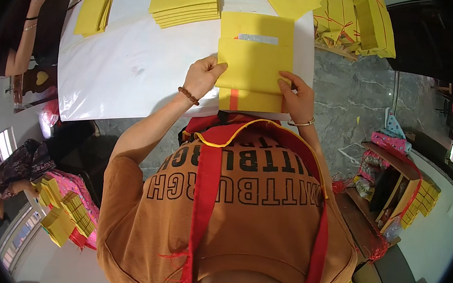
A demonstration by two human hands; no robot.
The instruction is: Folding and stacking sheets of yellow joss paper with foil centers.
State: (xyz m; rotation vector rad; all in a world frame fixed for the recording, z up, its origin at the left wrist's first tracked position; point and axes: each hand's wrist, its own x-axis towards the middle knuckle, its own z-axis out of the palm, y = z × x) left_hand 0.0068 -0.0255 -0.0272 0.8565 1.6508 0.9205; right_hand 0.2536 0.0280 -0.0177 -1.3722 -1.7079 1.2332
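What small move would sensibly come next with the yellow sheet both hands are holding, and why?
Probably press the fold flat. The left hand and right hand grip the side edges of the yellow sheet on the white table cover. Its lower part already seems folded up over the upper part, whose silver patch shows above, so creasing looks likely.

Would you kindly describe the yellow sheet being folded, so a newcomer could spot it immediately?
Start at the white-covered table and go to its near edge. There the left hand and right hand pinch the folded yellow sheet. Unlike the neat yellow stack behind it, it shows a silver foil patch and an orange stripe.
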